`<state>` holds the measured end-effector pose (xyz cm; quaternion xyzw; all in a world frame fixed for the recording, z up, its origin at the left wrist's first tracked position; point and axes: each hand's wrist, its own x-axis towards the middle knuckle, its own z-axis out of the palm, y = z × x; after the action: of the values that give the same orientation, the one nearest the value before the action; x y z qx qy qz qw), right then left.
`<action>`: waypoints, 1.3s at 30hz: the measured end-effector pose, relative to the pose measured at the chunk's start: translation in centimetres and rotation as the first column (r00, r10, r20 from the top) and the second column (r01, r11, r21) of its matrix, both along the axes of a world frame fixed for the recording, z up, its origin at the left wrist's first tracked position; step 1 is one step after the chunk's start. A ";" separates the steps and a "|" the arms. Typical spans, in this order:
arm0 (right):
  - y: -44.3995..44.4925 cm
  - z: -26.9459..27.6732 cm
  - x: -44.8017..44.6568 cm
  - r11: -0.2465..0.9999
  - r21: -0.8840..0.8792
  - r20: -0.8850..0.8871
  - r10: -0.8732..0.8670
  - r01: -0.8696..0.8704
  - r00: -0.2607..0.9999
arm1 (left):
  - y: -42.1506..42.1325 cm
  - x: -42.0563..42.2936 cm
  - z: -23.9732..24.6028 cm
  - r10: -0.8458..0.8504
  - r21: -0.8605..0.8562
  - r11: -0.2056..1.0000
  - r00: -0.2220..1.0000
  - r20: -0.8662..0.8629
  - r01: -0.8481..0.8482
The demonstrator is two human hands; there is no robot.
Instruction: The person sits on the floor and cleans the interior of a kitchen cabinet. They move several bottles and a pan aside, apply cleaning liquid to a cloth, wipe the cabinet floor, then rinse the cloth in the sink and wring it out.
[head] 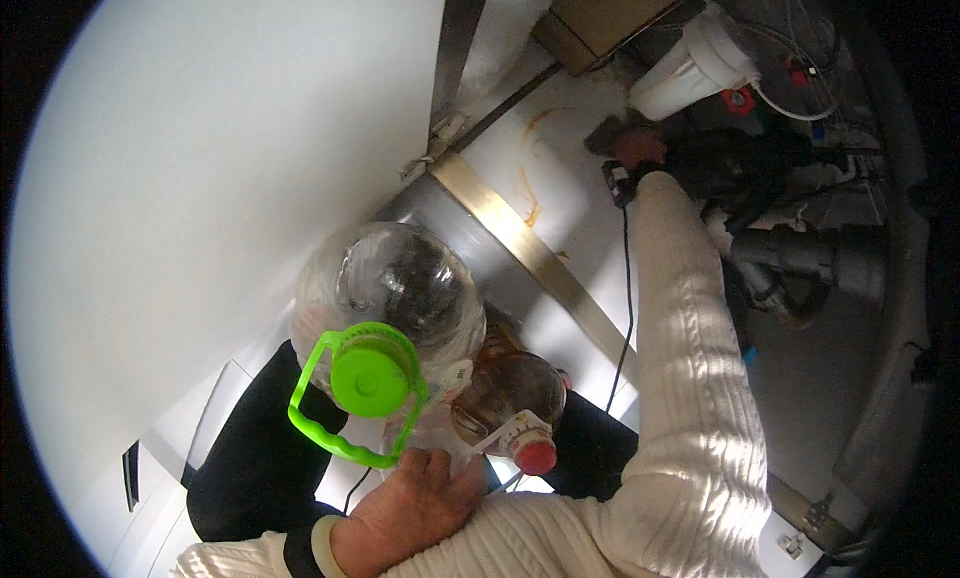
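My right hand (639, 147), dim and partly shadowed, reaches into a cabinet. It presses a dark cloth-like thing (602, 135) to the pale cabinet floor (559, 176), beside brownish stains (531, 199). Before me stands a large clear plastic jug (405, 278) with a green cap and carrying handle (373, 379). Beside it is a bottle of dark liquid (510, 394) with a red cap (535, 456). My left hand (424, 495) is curled by the green handle's lower end and the bottle's pale strap (495, 433). Its fingertips are hidden, so its grip is unclear.
A white filter housing (686, 71) with tubing and a red valve knob (738, 100) hangs in the cabinet. Grey drain pipes (814, 259) lie right of my forearm. A metal-coloured edge strip (525, 251) borders the cabinet floor. A white door panel (247, 127) stands left. A black cable (625, 293) hangs from my right wrist.
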<state>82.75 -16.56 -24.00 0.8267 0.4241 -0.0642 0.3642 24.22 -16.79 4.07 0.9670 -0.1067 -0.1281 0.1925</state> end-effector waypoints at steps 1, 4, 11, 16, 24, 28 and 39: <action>0.0 -0.1 0.6 1.000 0.000 -0.014 0.003 -0.003 1.000 | 0.1 -0.2 0.1 0.001 -0.005 1.000 1.000 0.001 -0.001; -0.3 -0.6 2.8 1.000 0.012 -0.030 0.011 -0.010 0.999 | -0.1 -0.3 0.1 0.010 -0.020 1.000 1.000 -0.002 -0.010; -2.8 -5.2 1.5 0.959 0.264 0.218 0.041 -0.099 0.975 | -0.4 -0.3 0.5 0.006 -0.020 1.000 1.000 -0.016 -0.006; -7.9 -4.3 -1.0 0.712 0.672 -0.078 0.340 -0.202 0.937 | -0.6 -0.1 0.4 -0.001 -0.025 1.000 1.000 -0.022 0.000; -1.8 -1.5 2.0 0.975 0.131 0.081 0.170 -0.180 0.982 | -0.3 0.1 0.4 -0.044 0.016 0.999 0.999 -0.029 0.044; -5.0 -0.6 -4.6 0.893 0.168 0.153 0.395 -0.417 0.906 | -0.1 0.2 0.5 -0.038 0.010 0.999 0.999 0.034 0.037; -3.1 -5.6 4.6 0.982 0.111 0.190 0.132 -0.155 0.973 | -0.5 0.0 0.6 0.013 -0.027 1.000 0.999 -0.030 -0.014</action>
<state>87.36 -19.66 -29.64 0.8173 0.4511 0.0650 0.3527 24.26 -17.25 4.71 0.9630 -0.0989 -0.1396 0.2081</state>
